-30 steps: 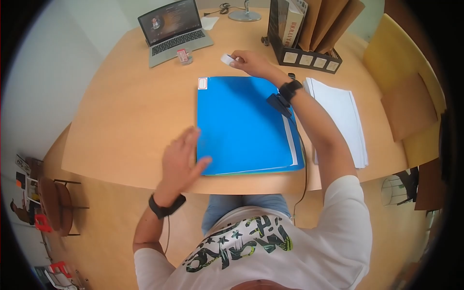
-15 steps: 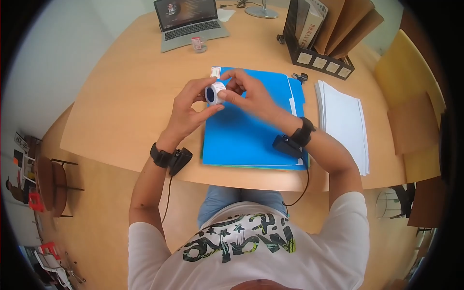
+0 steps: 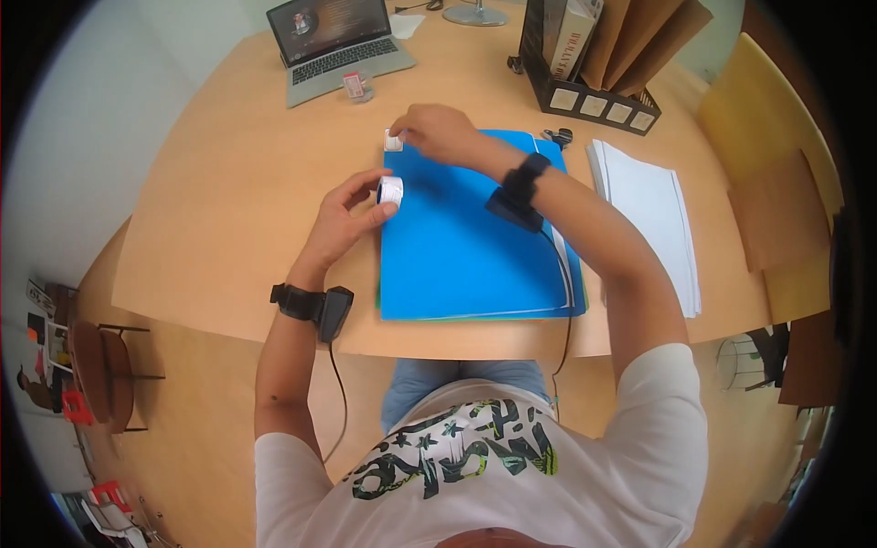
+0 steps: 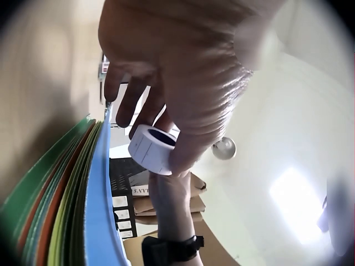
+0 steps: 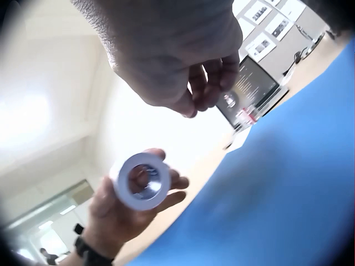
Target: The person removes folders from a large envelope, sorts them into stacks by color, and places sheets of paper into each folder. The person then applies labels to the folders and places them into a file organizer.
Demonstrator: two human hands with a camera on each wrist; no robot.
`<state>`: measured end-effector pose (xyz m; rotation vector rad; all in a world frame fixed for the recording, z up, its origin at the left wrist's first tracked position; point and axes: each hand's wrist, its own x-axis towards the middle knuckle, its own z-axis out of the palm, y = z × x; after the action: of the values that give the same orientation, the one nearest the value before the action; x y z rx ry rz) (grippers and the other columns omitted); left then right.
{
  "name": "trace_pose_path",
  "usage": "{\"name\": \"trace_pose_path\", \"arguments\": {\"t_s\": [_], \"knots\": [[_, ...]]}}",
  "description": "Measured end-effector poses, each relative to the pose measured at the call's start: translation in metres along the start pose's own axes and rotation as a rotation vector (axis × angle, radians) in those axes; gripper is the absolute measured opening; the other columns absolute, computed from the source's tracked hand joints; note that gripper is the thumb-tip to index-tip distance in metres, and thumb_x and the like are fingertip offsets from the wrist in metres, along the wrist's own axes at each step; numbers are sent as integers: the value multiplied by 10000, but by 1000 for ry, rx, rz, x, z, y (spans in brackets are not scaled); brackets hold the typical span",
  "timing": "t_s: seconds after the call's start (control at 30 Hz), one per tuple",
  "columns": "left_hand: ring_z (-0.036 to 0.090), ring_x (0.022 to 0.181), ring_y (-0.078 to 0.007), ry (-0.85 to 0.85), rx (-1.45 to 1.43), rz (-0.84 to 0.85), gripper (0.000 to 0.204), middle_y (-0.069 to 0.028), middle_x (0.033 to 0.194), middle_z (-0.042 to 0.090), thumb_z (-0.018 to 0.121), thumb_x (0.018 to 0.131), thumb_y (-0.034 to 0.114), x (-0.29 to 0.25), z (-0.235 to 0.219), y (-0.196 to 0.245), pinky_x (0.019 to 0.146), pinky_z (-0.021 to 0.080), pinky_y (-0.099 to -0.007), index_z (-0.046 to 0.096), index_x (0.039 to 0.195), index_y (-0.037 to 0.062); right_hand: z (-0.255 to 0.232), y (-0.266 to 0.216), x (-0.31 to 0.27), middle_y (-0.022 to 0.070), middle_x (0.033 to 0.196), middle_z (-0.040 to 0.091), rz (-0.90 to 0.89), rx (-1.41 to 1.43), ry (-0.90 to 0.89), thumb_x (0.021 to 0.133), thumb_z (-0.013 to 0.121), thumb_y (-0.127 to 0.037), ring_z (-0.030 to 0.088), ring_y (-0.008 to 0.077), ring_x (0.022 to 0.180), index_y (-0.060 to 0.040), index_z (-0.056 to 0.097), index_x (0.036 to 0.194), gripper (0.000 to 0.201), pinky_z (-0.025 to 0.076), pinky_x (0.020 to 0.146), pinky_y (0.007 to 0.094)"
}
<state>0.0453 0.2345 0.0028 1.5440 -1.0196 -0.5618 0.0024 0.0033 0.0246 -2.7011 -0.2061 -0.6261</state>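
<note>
My left hand (image 3: pixel 336 224) holds a white roll (image 3: pixel 390 191) between thumb and fingers, over the left edge of a blue folder (image 3: pixel 466 237). In the left wrist view, faint lines cross the outside of the roll (image 4: pixel 145 151). A red-framed white label (image 3: pixel 393 144) lies at the folder's top left corner. Just above and beside it is my right hand (image 3: pixel 443 135), with bent fingers and the fingertips close together. The right wrist view shows the right hand (image 5: pixel 172 61) from behind, apart from the roll (image 5: pixel 123 185); whether its fingertips pinch something small is unclear.
Right of the folder lies a stack of white paper (image 3: pixel 644 228). A black organizer (image 3: pixel 594 107) with books and brown folders stands at the back right. The laptop (image 3: pixel 352 64) and a small red-and-white item (image 3: pixel 353 87) are at the back left.
Both hands came together at the roll, which passed from my right hand to my left. My right hand then moved away from it, up to the folder's top left corner.
</note>
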Motion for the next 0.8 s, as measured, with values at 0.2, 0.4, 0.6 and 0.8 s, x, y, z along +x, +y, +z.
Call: {"name": "trace_pose_path", "arguments": {"t_s": [0.2, 0.4, 0.6, 0.8], "knots": [[536, 1152, -196, -74, -32, -32, 534, -92, 1211, 569, 727, 815, 157, -7, 11, 3, 1014, 408, -335, 514, 1289, 33, 24, 6, 4, 129, 972, 606, -1, -267, -207, 893, 558, -262, 612, 320, 897, -145, 633, 1132, 276, 503, 754, 419], [540, 1155, -199, -100, 40, -9, 552, -98, 1208, 578, 751, 790, 179, -6, 15, 3, 1030, 397, -341, 529, 1277, 41, 21, 9, -3, 132, 964, 603, 14, -215, -247, 897, 553, -299, 610, 319, 903, -143, 622, 1168, 321, 507, 741, 407], [570, 1027, -159, 41, 155, 56, 541, -63, 1127, 604, 760, 781, 219, 1, 13, 3, 893, 449, -287, 546, 1243, 40, 5, 14, -8, 119, 967, 616, 163, 161, -355, 915, 534, -422, 628, 246, 858, -77, 602, 1198, 452, 511, 721, 345], [582, 903, -145, 247, 406, 275, 630, -95, 1078, 604, 766, 768, 164, 18, 27, 27, 773, 473, -261, 453, 1299, 34, -32, -20, -31, 79, 1067, 615, 456, 1268, -422, 938, 532, -434, 612, 179, 888, -41, 543, 1251, 503, 519, 775, 300]]}}
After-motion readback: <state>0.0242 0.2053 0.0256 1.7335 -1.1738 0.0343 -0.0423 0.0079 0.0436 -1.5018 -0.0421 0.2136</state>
